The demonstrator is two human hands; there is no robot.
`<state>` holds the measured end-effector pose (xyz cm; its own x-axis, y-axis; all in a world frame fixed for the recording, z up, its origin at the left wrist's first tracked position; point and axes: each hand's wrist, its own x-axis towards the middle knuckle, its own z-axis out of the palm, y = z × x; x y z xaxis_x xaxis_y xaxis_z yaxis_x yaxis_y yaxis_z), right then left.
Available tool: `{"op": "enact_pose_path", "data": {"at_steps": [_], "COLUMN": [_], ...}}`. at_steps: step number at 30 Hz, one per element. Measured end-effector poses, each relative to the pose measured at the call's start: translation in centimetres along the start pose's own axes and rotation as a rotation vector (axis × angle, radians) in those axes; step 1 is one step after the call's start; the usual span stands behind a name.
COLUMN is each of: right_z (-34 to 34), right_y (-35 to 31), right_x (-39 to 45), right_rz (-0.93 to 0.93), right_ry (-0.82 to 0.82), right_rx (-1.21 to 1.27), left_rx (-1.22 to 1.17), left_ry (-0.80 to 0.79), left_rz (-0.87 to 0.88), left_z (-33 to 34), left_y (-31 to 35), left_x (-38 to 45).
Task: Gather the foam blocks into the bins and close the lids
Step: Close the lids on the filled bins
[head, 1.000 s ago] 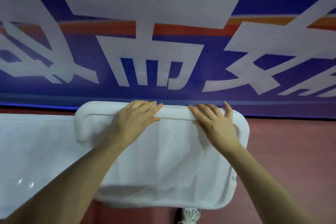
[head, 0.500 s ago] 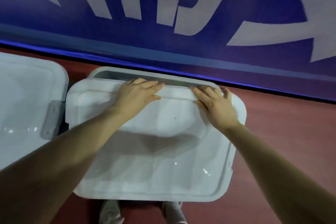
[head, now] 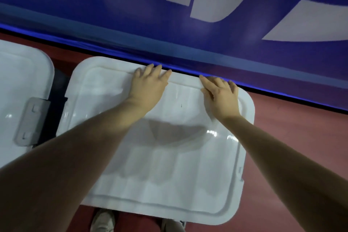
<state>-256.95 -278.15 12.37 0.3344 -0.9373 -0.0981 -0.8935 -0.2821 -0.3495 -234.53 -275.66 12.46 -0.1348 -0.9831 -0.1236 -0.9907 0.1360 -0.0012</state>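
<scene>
A white plastic bin lid (head: 169, 165) lies flat and covers its bin, so the bin body and any foam blocks inside are hidden. My left hand (head: 148, 84) presses flat on the lid's far edge, left of centre, fingers straight. My right hand (head: 220, 94) presses flat on the same far edge, to the right, fingers spread. Neither hand grips anything.
A second white bin lid (head: 20, 81) with a grey latch (head: 28, 120) sits at the left, a dark gap between the two bins. A blue banner wall (head: 188, 34) rises just behind the bins. Red floor (head: 293, 137) lies to the right. My shoes (head: 102, 220) show below the lid.
The lid has come down from tilted up to flat on the bin, closing the gap at its far edge. Both hands stayed on the far edge and pushed down with it.
</scene>
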Motion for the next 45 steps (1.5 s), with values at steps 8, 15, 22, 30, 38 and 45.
{"op": "enact_pose_path", "data": {"at_steps": [8, 15, 22, 30, 38, 45], "right_z": [1.1, -0.9, -1.7, 0.3, 0.7, 0.0], "right_y": [-1.8, -0.6, 2.2, 6.4, 7.4, 5.2], "right_x": [-2.6, -11.6, -18.7, -19.8, -19.3, -19.3], "right_rz": [0.101, 0.298, 0.678, 0.788, 0.704, 0.728], "right_ry": [-0.170, -0.160, -0.112, -0.222, -0.310, -0.076], "right_rx": [0.038, 0.115, 0.131, 0.348, 0.491, 0.341], "left_rx": [-0.078, -0.185, -0.236, -0.147, 0.084, 0.001], "left_ry": [-0.393, -0.410, -0.516, -0.630, -0.671, -0.657], "left_rz": [-0.133, -0.015, 0.179, 0.252, 0.212, 0.197], "left_z": [-1.6, -4.0, -4.1, -2.6, -1.7, -1.4], "left_y": [0.7, 4.6, 12.2, 18.7, 20.9, 20.1], "left_x": [-2.2, -6.7, -8.5, -6.8, -6.2, -6.6]}}
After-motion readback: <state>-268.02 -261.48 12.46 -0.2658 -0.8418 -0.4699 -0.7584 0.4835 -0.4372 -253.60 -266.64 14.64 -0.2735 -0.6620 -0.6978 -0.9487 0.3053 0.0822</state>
